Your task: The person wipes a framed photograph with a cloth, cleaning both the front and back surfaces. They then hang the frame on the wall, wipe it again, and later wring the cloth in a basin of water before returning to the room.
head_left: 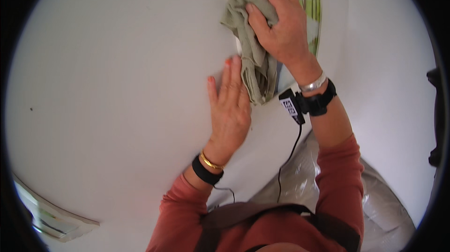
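My right hand [286,23] grips a bunched grey-green cloth [251,46], pressing it over a picture [314,23] on a white wall [123,72]. Green and dark vertical stripes of the picture show to the right of that hand; the cloth and hand hide most of the rest. A folded part of the cloth hangs down past the picture's lower left. Beside the picture's left edge, my left hand [230,106] lies with its fingers stretched out and holds nothing. Its fingertips are close to the cloth; whether they touch the frame cannot be told.
A second picture [63,222] is at the lower left. Behind my right arm lies a shiny, plastic-covered greyish surface [378,194]. A cable [290,157] runs down from a small black device [292,107] strapped to my right wrist. Dark objects [437,118] stand at the right rim.
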Available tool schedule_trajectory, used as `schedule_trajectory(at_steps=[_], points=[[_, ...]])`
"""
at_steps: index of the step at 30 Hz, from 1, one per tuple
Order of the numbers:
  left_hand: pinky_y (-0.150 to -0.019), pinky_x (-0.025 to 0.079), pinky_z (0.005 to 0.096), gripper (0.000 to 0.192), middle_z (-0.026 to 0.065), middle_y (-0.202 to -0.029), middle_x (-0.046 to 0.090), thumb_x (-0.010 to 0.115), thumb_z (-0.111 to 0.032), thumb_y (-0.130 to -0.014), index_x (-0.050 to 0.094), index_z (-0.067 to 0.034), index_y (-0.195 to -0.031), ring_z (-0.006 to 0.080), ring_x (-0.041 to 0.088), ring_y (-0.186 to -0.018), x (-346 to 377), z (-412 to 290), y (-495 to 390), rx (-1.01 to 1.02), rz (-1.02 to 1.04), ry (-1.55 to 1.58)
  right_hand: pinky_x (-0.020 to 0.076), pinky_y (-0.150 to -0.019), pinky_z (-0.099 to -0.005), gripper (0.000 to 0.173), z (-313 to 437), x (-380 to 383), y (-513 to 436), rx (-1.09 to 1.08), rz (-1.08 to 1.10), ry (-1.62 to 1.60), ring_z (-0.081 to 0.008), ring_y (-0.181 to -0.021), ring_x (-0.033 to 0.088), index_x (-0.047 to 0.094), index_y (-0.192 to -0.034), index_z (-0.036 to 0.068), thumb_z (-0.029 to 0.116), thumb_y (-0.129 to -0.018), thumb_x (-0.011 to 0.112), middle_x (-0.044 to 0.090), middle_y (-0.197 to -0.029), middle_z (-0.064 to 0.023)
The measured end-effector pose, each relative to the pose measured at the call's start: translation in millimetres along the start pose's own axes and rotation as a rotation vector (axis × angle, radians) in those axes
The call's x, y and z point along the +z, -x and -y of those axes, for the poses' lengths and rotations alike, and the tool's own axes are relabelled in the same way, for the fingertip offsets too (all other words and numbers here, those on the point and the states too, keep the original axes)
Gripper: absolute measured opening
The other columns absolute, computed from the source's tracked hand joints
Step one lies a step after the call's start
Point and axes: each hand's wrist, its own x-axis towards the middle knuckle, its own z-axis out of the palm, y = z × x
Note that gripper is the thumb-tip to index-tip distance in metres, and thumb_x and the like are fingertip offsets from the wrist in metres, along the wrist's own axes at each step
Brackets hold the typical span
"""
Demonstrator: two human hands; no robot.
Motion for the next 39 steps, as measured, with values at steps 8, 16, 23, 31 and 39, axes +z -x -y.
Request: schedule_trajectory(at_steps=[8,16,23,31,39], points=[[-0.108,0.033,0.0512,0.05,0.0303,-0.143,0.042,0.039,0.012,-0.085,0.047,0.007,-0.135,0.0402,0.046,-0.131,3.1,11.4,-8.9,0.044,-0.189,0.303,0.0458,-0.081,-0.0379,0.033,12.1,-20.4,96.7,0.132,0.13,-0.06,-0.0266,-0.09,0.056,0.066,-0.097,0.012,0.004,-0.066,0.069,0.059,-0.104,-0.0036],[-0.113,0.023,0.0517,0.045,0.0243,-0.146,0.042,0.047,0.003,-0.088,0.052,0.002,-0.133,0.0382,0.042,-0.134,0.8,3.7,-15.7,0.073,-0.047,0.178,0.0499,-0.077,-0.0394,0.037,72.0,-45.1,211.2,0.289,0.234,-0.119,-0.0316,-0.091,0.058,0.066,-0.095,0.008,0.001,-0.059,0.07,0.059,-0.105,-0.0096],[-0.114,0.017,0.0538,0.044,0.0206,-0.149,0.038,0.063,-0.016,-0.088,0.058,-0.006,-0.13,0.0434,0.029,-0.14,0.2,-16.0,-17.5,0.139,0.059,-0.147,0.0519,-0.078,-0.0395,0.039,93.3,-78.7,253.7,0.423,0.275,-0.327,-0.0314,-0.09,0.058,0.065,-0.098,0.008,-0.004,-0.061,0.07,0.058,-0.108,-0.0107],[-0.115,0.013,0.0542,0.059,0.0236,-0.155,0.026,0.075,-0.033,-0.079,0.058,-0.012,-0.132,0.0436,0.023,-0.143,1.9,-26.8,-21.7,0.154,0.132,-0.255,0.0491,-0.085,-0.0338,0.026,25.8,-129.7,236.6,0.854,-0.313,-0.057,-0.029,-0.095,0.062,0.062,-0.101,0.001,-0.004,-0.076,0.058,0.062,-0.103,-0.0162],[-0.115,0.006,0.0577,0.066,0.0213,-0.156,0.025,0.077,-0.033,-0.075,0.055,-0.016,-0.135,0.0434,0.02,-0.144,6.9,-33.9,-25.2,0.077,0.219,-0.372,0.0493,-0.089,-0.0348,0.025,-136.0,-142.2,144.1,0.717,-0.449,0.23,-0.0297,-0.101,0.062,0.062,-0.109,0.005,0.006,-0.084,0.062,0.064,-0.11,-0.012]])
